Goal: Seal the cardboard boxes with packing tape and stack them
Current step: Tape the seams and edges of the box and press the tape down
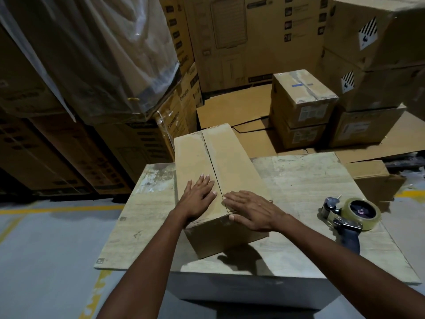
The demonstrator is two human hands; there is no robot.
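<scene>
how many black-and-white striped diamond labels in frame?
2. One black-and-white striped diamond label on the top brown cardboard box of the far-right stack; the second label on the box below. Others may face away.

Both hands [230, 209] flat on cardboard box [216, 171] flaps
</scene>
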